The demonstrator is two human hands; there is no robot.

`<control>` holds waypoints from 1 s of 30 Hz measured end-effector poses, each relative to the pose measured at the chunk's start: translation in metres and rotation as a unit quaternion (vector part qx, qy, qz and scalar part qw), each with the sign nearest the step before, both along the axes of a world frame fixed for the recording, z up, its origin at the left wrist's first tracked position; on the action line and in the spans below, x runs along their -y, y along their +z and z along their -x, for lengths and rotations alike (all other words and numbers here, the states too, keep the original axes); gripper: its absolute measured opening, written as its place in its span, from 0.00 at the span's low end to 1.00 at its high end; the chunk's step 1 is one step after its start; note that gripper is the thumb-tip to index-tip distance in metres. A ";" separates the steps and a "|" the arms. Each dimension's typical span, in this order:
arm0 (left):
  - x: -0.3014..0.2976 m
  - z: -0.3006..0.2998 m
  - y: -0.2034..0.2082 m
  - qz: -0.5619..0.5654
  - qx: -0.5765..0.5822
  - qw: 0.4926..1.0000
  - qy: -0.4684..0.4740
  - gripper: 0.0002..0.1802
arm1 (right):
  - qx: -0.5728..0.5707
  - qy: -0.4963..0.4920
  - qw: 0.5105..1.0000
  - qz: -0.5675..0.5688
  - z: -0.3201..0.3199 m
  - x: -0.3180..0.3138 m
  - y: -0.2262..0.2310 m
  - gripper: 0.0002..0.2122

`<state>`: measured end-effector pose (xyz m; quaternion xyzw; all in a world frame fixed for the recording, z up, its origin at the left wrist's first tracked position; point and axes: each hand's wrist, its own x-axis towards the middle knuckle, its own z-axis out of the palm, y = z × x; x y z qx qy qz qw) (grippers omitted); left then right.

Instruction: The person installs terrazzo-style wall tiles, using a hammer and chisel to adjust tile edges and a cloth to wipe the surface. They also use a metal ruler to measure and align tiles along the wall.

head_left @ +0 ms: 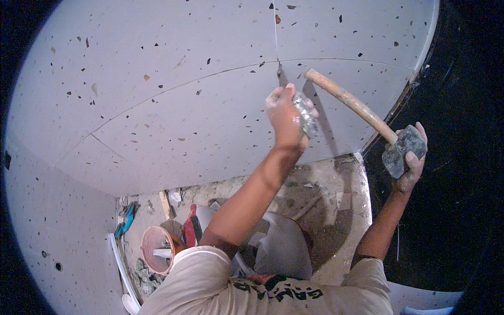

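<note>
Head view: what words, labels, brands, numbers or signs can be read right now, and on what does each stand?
Shirt: dark printed lettering, partly lost in folds; I won't copy its words.
Hammer in the right hand: no lettering visible.
Thin-bladed tool in the left hand: too blurred to tell whether its handle is marked.
Speckled wall panels: dark and brown flecks, no readable text.
Bucket: no lettering visible.

pale wall (157, 113) brightly lit, narrow shadow (326, 123) slanting down it, left hand (286, 122) slightly blurred, right side near-black, grainy, fisheye-bent edges, corners dark
</note>
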<state>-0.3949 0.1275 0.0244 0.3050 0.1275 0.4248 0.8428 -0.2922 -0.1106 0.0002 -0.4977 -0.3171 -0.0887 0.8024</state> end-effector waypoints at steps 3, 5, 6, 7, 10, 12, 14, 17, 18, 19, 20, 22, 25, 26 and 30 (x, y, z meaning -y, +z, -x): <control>0.001 -0.007 -0.003 0.006 0.000 1.000 -0.008 0.11 | 0.001 0.038 0.999 -0.015 -0.008 0.001 -0.006 0.40; -0.008 -0.007 -0.004 0.000 0.004 1.000 -0.025 0.12 | -0.011 0.018 1.000 -0.010 -0.016 0.001 -0.014 0.40; -0.009 -0.006 -0.007 0.036 0.012 0.998 -0.057 0.12 | -0.016 0.008 1.000 -0.008 -0.021 0.003 -0.017 0.39; -0.008 0.000 -0.005 0.067 0.018 0.994 -0.087 0.13 | -0.019 0.027 0.999 -0.008 -0.028 0.005 -0.020 0.38; -0.006 0.009 -0.002 0.129 0.025 0.976 -0.176 0.16 | -0.034 0.076 0.997 -0.001 -0.055 0.017 -0.023 0.34; -0.010 0.012 -0.003 0.147 0.021 0.969 -0.199 0.16 | -0.057 0.102 0.993 0.007 -0.079 0.016 -0.019 0.32; -0.014 0.010 -0.004 0.148 0.016 0.969 -0.197 0.17 | -0.081 0.107 0.991 -0.007 -0.104 0.016 -0.017 0.31; -0.011 0.010 -0.006 0.120 0.027 0.975 -0.185 0.16 | -0.089 0.175 0.980 -0.007 -0.122 -0.005 -0.018 0.29; -0.015 0.011 -0.006 0.115 0.033 0.975 -0.187 0.16 | -0.085 0.191 0.978 0.001 -0.123 -0.028 -0.021 0.30; -0.019 0.012 -0.010 0.116 0.039 0.973 -0.194 0.15 | -0.083 0.201 0.976 0.013 -0.120 -0.039 -0.023 0.30; -0.024 0.015 -0.011 0.114 0.045 0.973 -0.195 0.15 | -0.082 0.206 0.975 0.013 -0.116 -0.044 -0.023 0.30; -0.028 0.024 -0.008 0.126 0.041 0.969 -0.210 0.15 | -0.081 0.221 0.972 0.009 -0.111 -0.052 -0.026 0.31; -0.026 0.032 -0.003 0.127 0.039 0.967 -0.218 0.15 | -0.055 0.236 0.970 0.026 -0.124 -0.033 -0.016 0.32; -0.024 0.030 -0.001 0.125 0.044 0.965 -0.224 0.15 | -0.049 0.219 0.974 0.026 -0.134 -0.020 -0.008 0.33; -0.021 0.024 -0.007 0.125 0.076 0.960 -0.239 0.15 | -0.025 0.191 0.978 0.077 -0.152 -0.034 -0.005 0.35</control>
